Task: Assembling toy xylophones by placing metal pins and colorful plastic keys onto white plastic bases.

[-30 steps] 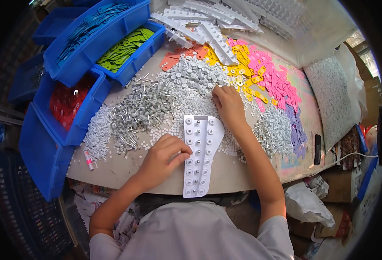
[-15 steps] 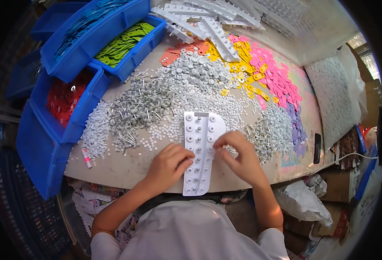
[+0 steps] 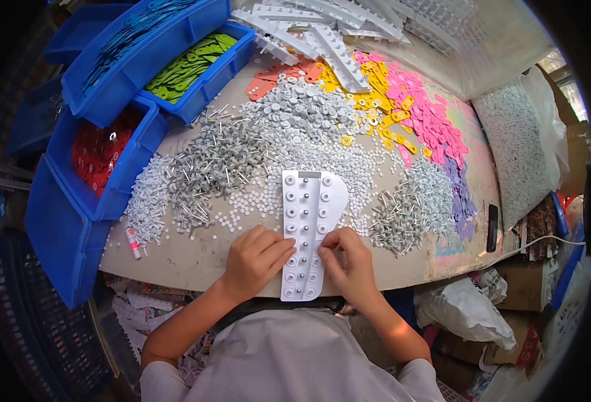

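Observation:
A white plastic strip tray (image 3: pixel 339 191) stands lengthwise in front of me, near the table's front edge. Two rows of round white pieces flank a middle line of silver metal pins. My left hand (image 3: pixel 256 261) is closed at the tray's left edge, its fingertips by the left row; whatever it pinches is hidden. On the opposite side, my right hand (image 3: pixel 351 262) pinches with thumb and forefinger over the right row. Anything between those fingertips is too small to make out. Past the tray lies a spread of tiny white beads-like caps (image 3: pixel 302 155).
Blue bins (image 3: pixel 97 231) at left hold red, green and blue flat pieces. Metal pins (image 3: pixel 218 157), white discs (image 3: pixel 302 107), and yellow (image 3: pixel 376 84), pink (image 3: pixel 429 120) and purple pieces (image 3: pixel 457 197) cover the table. More white trays (image 3: pixel 339 57) lie behind; a filled clear bag (image 3: pixel 520 134) stands right.
My right hand has come left and down, from beside the tray onto its right row. My left hand stays at the left edge, and the tray has shifted very slightly.

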The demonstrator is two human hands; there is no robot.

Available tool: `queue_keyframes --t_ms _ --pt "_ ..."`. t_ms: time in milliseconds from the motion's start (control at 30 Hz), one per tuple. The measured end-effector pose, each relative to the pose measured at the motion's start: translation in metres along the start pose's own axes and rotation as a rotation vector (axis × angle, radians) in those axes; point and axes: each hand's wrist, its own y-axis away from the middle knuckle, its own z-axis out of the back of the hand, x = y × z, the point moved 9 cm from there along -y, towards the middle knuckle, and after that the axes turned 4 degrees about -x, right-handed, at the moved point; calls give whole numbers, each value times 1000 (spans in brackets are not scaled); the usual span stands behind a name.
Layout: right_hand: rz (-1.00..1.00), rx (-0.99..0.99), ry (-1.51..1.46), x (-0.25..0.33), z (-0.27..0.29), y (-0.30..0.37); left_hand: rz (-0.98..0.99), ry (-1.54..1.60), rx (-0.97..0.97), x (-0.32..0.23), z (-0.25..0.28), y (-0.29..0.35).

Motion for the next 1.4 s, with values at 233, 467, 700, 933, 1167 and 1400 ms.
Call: queue_keyframes --t_ms 233,467,700,933,1167,1400 --pt "50 -94 0 -7 -2 11 141 168 28 12 -2 -6" --pt "-27 -145 -21 -18 -6 18 255 234 -18 26 8 -20" --pt "281 -205 148 1 -6 17 265 237 105 33 -9 -31" --pt "-38 -149 -18 -12 -4 10 115 121 140 28 -8 -34" --pt "470 -205 436 19 -4 15 60 169 171 26 -9 -39" --pt "479 -236 380 10 -5 17 318 170 26 76 -6 -110"
